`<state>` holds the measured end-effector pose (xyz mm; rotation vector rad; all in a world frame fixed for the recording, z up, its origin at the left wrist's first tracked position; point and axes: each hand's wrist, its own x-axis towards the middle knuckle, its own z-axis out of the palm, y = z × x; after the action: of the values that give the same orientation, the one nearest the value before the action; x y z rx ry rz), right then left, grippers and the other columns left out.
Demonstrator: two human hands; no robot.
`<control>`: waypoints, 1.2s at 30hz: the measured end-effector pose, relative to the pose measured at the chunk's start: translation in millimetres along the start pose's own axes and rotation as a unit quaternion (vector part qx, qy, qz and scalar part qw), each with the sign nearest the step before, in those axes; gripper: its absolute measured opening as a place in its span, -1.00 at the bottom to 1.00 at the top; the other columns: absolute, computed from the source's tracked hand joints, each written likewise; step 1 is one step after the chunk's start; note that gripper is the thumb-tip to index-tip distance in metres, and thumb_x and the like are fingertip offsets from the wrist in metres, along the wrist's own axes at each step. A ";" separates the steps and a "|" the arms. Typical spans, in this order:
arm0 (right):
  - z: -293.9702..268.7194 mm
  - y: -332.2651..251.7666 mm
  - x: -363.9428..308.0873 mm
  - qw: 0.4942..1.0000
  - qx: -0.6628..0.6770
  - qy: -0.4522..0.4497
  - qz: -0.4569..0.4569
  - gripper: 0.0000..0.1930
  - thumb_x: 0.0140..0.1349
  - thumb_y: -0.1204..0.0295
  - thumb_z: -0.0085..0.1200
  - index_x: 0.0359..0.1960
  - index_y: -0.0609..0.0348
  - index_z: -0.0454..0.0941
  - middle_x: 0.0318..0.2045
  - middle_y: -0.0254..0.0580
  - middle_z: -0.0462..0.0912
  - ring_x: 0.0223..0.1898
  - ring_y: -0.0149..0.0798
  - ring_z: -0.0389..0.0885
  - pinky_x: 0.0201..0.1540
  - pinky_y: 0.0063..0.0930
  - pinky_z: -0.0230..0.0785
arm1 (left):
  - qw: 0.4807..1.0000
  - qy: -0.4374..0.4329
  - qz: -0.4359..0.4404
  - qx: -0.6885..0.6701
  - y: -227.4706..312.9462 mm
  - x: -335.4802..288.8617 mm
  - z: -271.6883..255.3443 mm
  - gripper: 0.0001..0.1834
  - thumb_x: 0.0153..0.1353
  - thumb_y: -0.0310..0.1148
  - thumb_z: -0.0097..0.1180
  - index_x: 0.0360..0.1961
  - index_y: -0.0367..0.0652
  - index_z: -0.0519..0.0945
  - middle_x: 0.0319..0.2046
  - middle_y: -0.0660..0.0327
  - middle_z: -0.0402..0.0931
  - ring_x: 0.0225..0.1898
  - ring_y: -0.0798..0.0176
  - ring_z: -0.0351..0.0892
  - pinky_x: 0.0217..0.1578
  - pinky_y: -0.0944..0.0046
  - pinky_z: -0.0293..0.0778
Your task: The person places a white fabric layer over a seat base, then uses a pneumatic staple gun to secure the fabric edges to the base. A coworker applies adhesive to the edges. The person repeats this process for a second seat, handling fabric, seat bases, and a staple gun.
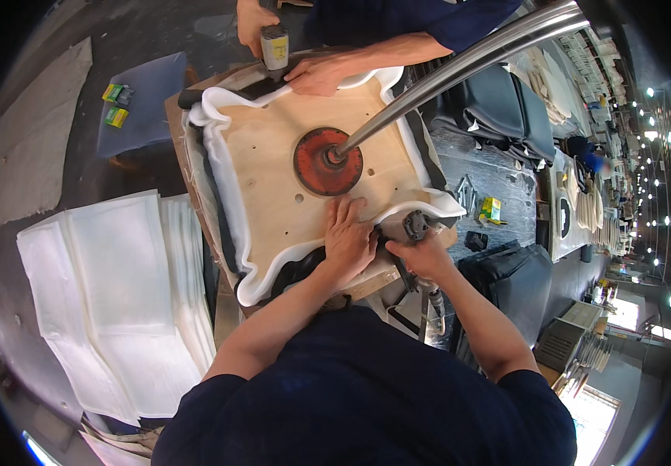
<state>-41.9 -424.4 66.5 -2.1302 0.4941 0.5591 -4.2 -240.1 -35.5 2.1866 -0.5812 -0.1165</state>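
Observation:
A square plywood panel [265, 182] lies before me, with white padding [226, 182] and a black cover [298, 269] folded up around its edges. My left hand [348, 239] lies over the near edge, fingers stretched onto the wood, pressing by the folded cover. My right hand [425, 255] is closed round a staple gun [405, 227], whose nose is at the near right edge beside my left hand. An air hose fitting [436, 299] hangs below it. A red round pad [321, 161] on a steel rod [460, 74] presses on the panel's middle.
Across the panel a co-worker's hand [320, 74] presses the far edge; the other holds a yellow-grey staple gun [275, 48]. White sheets [118, 272] are stacked at left. Black covers [498, 105] and small yellow-green boxes [491, 210] lie at right. The rod slants across the upper right.

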 end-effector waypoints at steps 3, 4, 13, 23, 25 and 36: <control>-0.9 9.2 2.3 0.999 0.017 0.019 0.025 -0.56 0.30 0.16 0.53 -0.12 0.34 0.71 -0.51 -0.26 0.72 -0.64 -0.41 0.61 -0.57 -0.37 0.46 | 1.000 0.011 0.021 0.016 3.8 -3.7 -7.5 -0.81 0.19 -0.25 0.46 -0.31 -0.15 0.85 0.40 0.09 0.40 0.61 -0.27 0.11 0.63 -0.37 -0.06; -0.7 6.6 2.6 0.998 0.034 0.015 0.053 -0.57 0.30 0.17 0.53 -0.12 0.34 0.71 -0.51 -0.26 0.72 -0.63 -0.41 0.62 -0.56 -0.37 0.46 | 0.999 0.022 0.024 0.021 1.9 -9.2 -8.5 -0.81 0.20 -0.25 0.46 -0.30 -0.14 0.85 0.40 0.08 0.38 0.61 -0.28 0.10 0.63 -0.39 -0.06; 0.0 6.5 -14.3 0.991 0.073 -0.034 0.103 -0.59 0.33 0.19 0.53 -0.09 0.28 0.67 -0.52 -0.34 0.67 -0.61 -0.44 0.58 -0.55 -0.42 0.42 | 1.000 0.013 -0.009 0.016 -1.7 -10.6 -7.3 -0.84 0.18 -0.28 0.45 -0.35 -0.14 0.83 0.40 0.11 0.39 0.60 -0.25 0.13 0.60 -0.39 -0.02; 9.3 -13.2 -11.4 0.997 0.031 0.002 0.068 -0.61 0.34 0.16 0.50 -0.12 0.26 0.69 -0.59 -0.32 0.65 -0.65 -0.41 0.56 -0.56 -0.37 0.41 | 1.000 0.008 0.010 0.024 -2.1 -13.2 -18.2 -0.79 0.19 -0.24 0.47 -0.28 -0.14 0.79 0.40 0.08 0.39 0.64 -0.26 0.07 0.60 -0.43 -0.04; 7.3 -5.5 -11.7 0.996 0.077 -0.005 0.048 -0.61 0.34 0.15 0.50 -0.13 0.25 0.70 -0.60 -0.31 0.65 -0.64 -0.42 0.57 -0.55 -0.38 0.41 | 0.998 -0.017 -0.008 0.052 2.3 -25.8 -29.0 -0.77 0.23 -0.23 0.44 -0.20 -0.13 0.80 0.40 0.04 0.38 0.66 -0.28 0.04 0.60 -0.47 -0.08; 11.3 -12.6 -23.6 0.996 0.054 -0.034 0.063 -0.54 0.34 0.11 0.49 -0.05 0.32 0.73 -0.49 -0.28 0.72 -0.62 -0.43 0.59 -0.54 -0.41 0.43 | 1.000 0.005 -0.027 0.013 -3.9 -23.8 -20.5 -0.83 0.24 -0.27 0.40 -0.24 -0.12 0.77 0.38 0.07 0.40 0.68 -0.28 0.00 0.61 -0.49 -0.17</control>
<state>-57.0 -404.7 81.6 -1.9808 0.6111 0.6586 -18.2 -212.6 -28.2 2.2280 -0.5209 -0.1279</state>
